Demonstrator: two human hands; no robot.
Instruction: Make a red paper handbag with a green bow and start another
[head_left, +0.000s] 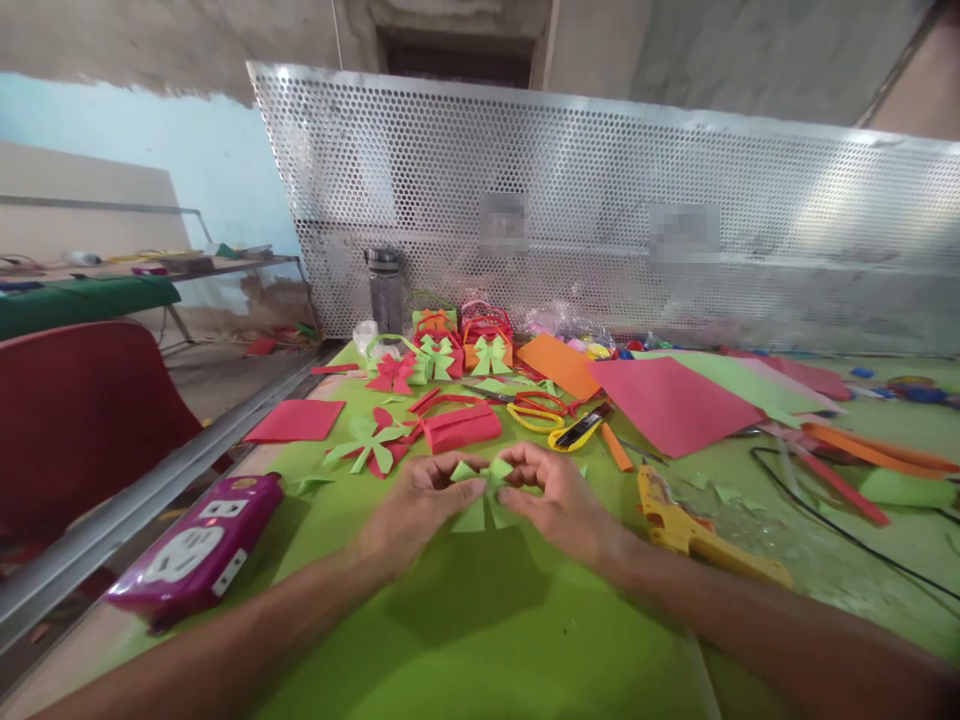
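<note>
Both my hands meet over the green table cover (pixel 465 620), pinching a small light-green paper bow (pixel 484 490). My left hand (pixel 412 500) grips its left side with closed fingers. My right hand (pixel 559 500) grips the right side the same way. The bow's tails hang down between my thumbs. A folded red paper piece (pixel 459 427) lies just beyond my hands, and a green and red paper bow (pixel 371 445) lies to the left of it.
A yellow glue gun (pixel 694 525) lies right of my right hand, its black cord (pixel 825 520) trailing right. A purple power strip (pixel 199 545) sits at left. Scissors (pixel 536 408), a yellow cutter (pixel 579 428), coloured paper sheets (pixel 667 400), finished bows (pixel 442 355) and a bottle (pixel 385 290) fill the back, before a perforated metal panel (pixel 600 200).
</note>
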